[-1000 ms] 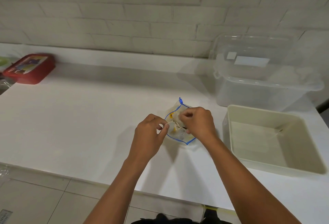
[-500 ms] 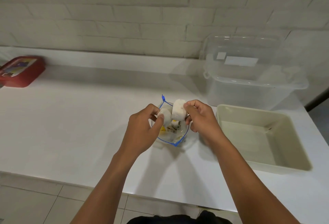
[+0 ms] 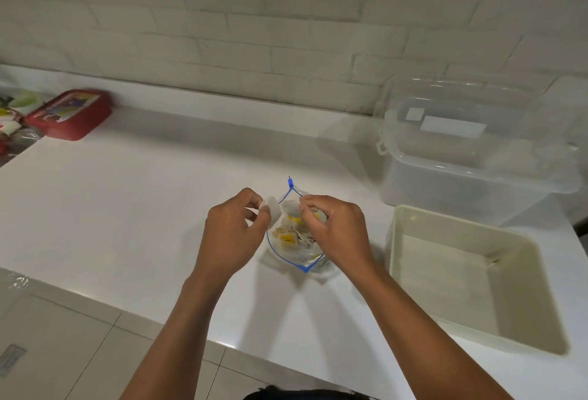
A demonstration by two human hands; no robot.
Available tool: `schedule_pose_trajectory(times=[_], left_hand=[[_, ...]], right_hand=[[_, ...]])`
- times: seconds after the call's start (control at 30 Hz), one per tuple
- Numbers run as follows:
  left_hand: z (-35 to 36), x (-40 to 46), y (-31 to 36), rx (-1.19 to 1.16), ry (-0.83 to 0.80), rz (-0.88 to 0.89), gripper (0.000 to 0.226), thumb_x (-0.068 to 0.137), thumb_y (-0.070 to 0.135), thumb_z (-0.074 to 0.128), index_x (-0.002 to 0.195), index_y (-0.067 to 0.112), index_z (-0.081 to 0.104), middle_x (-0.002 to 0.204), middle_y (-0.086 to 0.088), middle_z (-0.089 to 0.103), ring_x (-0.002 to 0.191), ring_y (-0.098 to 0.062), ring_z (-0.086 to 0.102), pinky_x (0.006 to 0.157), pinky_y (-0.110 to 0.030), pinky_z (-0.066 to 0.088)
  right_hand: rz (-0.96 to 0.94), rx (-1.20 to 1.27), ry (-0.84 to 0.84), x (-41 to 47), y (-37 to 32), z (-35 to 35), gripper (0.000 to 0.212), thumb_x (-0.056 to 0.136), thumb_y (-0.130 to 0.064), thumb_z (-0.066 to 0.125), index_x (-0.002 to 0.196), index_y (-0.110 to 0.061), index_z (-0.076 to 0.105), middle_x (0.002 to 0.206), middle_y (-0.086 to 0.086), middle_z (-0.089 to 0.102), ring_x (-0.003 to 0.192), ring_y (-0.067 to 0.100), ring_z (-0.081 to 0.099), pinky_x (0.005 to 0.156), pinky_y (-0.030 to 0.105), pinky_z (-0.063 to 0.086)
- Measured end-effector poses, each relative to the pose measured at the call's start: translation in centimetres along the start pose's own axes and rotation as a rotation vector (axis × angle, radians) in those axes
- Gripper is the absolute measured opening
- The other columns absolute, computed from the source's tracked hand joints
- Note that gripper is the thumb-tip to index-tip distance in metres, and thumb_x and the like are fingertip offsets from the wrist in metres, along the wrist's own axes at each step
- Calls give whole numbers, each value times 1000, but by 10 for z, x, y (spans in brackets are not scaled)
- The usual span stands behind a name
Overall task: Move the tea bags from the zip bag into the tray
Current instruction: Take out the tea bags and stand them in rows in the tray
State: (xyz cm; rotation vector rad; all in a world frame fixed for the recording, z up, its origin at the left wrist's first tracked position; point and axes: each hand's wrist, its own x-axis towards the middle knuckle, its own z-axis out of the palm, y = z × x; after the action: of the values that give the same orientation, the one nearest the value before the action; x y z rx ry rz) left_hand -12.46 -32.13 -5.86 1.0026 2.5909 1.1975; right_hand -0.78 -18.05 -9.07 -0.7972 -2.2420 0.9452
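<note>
My left hand (image 3: 234, 237) pinches one white tea bag (image 3: 273, 211) at the zip bag (image 3: 294, 240) mouth; right hand (image 3: 334, 228) has fingers curled onto another bag's top edge, w/ the rest piled inside. Tray (image 3: 471, 275) just right, nothing in it. Bags look light, soft, prob. tear-prone w/ tangling strings, so I'd grip paper edges.
</note>
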Motion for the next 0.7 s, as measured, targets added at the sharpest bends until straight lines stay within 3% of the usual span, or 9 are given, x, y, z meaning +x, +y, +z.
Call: schedule_pose_trajectory(times=[0.1, 0.17, 0.23, 0.33, 0.43, 0.53, 0.7], left_hand=[[3, -3, -3, -20, -1, -34, 12, 92, 32, 62, 81, 27, 59, 72, 12, 68, 65, -7, 63, 60, -28, 48], [6, -5, -3, -34, 8, -72, 16, 90, 35, 63, 78, 25, 58, 55, -1, 62, 51, -22, 56, 58, -32, 48], [6, -7, -2, -45, 24, -100, 17, 89, 34, 64, 76, 24, 58, 49, -2, 58, 49, -28, 52, 55, -31, 45], [6, -7, -1, -41, 13, -104, 15, 88, 30, 65, 76, 23, 59, 49, -1, 58, 49, -29, 53, 54, -31, 46], [7, -7, 0, -36, -7, -86, 16, 89, 32, 65, 76, 25, 58, 48, -5, 57, 49, -29, 52, 53, -32, 45], [8, -8, 2, -18, -15, -67, 15, 88, 33, 66, 76, 27, 59, 48, -9, 56, 49, -27, 50, 51, -31, 42], [9, -11, 7, -45, -45, -26, 14, 87, 39, 70, 78, 29, 65, 52, -6, 59, 52, -24, 52, 58, -41, 49]], right_hand=[[-146, 35, 39, -3, 5, 2, 13, 88, -23, 69, 95, -25, 80, 101, -17, 75, 97, -1, 69, 83, 28, 55], [-125, 126, 25, -4, 5, 2, 11, 87, -17, 71, 90, -24, 79, 89, -15, 70, 80, -1, 64, 72, 20, 49], [-56, 207, -13, -6, 5, 1, 11, 88, -15, 71, 84, -23, 77, 74, -10, 59, 64, 6, 54, 64, 21, 43], [61, 330, -100, -9, 1, -1, 12, 92, -14, 67, 82, -19, 72, 57, -2, 53, 54, 18, 50, 60, 30, 45], [183, 461, -183, -12, -4, -7, 14, 95, -9, 60, 83, -12, 68, 62, 2, 67, 46, 19, 54, 51, 26, 45], [262, 577, -219, -12, -7, -9, 15, 96, -5, 55, 86, -8, 66, 74, 7, 74, 54, 28, 66, 48, 31, 50], [274, 676, -199, -14, -9, -12, 17, 97, -13, 62, 86, -1, 66, 74, 12, 73, 67, 33, 72, 55, 38, 56]])
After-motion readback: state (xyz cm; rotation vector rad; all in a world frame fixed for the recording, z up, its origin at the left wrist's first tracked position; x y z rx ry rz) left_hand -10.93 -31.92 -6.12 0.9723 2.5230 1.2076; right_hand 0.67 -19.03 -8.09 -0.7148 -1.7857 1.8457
